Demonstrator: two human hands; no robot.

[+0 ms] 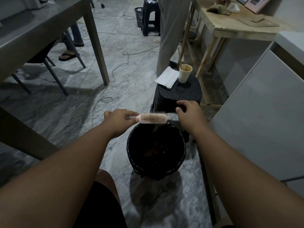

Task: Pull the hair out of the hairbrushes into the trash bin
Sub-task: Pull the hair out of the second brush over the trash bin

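My left hand (120,120) grips the handle of a pink hairbrush (153,118), held level with its bristles facing up and towards me, over the far rim of the black-lined trash bin (131,155). Just right of the brush tip, my right hand (189,111) hovers with thumb and fingers loosely bent and apart, and nothing visible in them. A faint brownish wisp (155,128) shows just under the brush. At the bottom of the bin lies a clump of brown hair (155,150). A little hair shows among the bristles.
Behind the bin stands a black stool (181,94) with a paper cup (185,74) and a white paper (167,77). A grey table (97,43) is left, a white cabinet (263,120) right. A person's legs (171,30), a wooden table (230,30) and floor cables (118,63) lie farther back.
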